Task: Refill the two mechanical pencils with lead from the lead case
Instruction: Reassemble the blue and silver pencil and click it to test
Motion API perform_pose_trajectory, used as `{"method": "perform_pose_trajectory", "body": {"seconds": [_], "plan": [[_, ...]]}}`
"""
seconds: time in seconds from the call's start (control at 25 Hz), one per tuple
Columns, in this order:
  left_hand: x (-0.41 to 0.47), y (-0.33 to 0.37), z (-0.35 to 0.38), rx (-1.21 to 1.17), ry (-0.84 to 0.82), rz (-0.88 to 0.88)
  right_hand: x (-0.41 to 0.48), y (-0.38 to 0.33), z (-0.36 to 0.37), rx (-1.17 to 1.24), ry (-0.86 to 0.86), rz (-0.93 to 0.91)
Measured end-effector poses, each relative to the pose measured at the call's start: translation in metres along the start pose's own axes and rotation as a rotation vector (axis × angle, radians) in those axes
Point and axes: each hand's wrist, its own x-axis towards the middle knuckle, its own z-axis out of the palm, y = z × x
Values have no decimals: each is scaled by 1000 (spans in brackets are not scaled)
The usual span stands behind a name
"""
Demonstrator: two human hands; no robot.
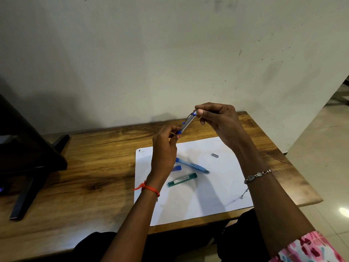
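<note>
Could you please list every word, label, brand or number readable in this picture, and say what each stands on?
Nothing is legible.
Green plastic lead case: white label with dark print, too blurred to read.
Light blue mechanical pencil on the white paper sheet: dark barrel marking, unreadable.
Grey and blue mechanical pencil held by left hand and right hand: no text visible.

A wooden table [85, 167] was set against a pale, scuffed wall [170, 44] marked with small dark specks. A dark stand [28, 157], possibly a monitor's, was seen on the table's left side. Glossy light floor tiles [321, 157] were shown at right, where a bright glare [343, 211] was reflected.
</note>
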Motion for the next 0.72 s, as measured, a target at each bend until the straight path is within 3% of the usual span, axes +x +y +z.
{"method": "perform_pose_trajectory", "body": {"seconds": [0.72], "plan": [[-3, 7, -2, 0, -12, 22, -2, -7, -1, -115, 0, -3]]}}
